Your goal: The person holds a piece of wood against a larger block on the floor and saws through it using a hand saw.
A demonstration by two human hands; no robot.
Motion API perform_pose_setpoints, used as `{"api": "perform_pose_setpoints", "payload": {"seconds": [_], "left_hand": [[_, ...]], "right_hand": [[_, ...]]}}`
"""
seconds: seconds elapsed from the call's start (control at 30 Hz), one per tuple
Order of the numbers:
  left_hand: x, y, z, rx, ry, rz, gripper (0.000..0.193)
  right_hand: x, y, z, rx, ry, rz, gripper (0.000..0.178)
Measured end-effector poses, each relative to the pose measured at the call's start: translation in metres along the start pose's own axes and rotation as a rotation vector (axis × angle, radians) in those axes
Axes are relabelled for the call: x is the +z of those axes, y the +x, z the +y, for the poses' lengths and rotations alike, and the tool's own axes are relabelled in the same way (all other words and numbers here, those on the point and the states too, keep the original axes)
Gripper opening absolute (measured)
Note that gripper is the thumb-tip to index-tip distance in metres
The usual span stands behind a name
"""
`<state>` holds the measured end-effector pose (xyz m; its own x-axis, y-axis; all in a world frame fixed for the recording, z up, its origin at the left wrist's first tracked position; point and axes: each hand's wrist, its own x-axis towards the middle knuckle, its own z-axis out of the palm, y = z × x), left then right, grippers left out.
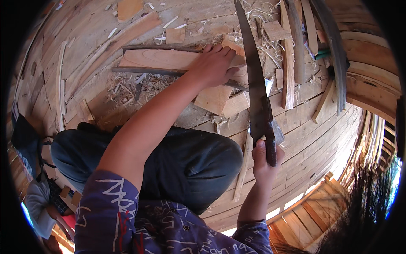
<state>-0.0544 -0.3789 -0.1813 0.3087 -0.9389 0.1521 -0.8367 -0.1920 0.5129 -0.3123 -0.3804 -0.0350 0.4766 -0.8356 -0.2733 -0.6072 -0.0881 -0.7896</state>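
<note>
My right hand (265, 158) is closed round the dark handle of a handsaw (253, 63). Its long blade points away from me, teeth along the left edge, and crosses in the picture over the right end of a pale wooden board (160, 58). Whether the teeth touch the wood, I cannot tell. My left hand (215, 63) grips the board near that end, fingers bent over it and thumb toward the saw. The board lies flat, a dark strip along each long side. Just below it are wood offcuts (215, 100).
Shavings (127, 91) and scraps cover the plank floor (304, 139). Long wooden strips (289, 72) lie at the right, beside a curved grey timber (336, 51). A curved plank (122, 40) lies far left. Another person (42, 207) is at the lower left.
</note>
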Motion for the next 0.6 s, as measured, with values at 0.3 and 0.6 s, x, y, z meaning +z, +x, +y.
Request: {"api": "perform_pose_setpoints", "payload": {"seconds": [0.3,0.6], "left_hand": [[-0.004,0.003,0.003,0.006,0.012,-0.002,0.044],[-0.007,0.002,0.003,-0.025,-0.031,-0.038,0.047]], "right_hand": [[-0.041,-0.084,0.019,0.000,-0.067,0.012,0.032],[-0.004,-0.007,0.001,0.000,0.020,0.025,0.033]]}}
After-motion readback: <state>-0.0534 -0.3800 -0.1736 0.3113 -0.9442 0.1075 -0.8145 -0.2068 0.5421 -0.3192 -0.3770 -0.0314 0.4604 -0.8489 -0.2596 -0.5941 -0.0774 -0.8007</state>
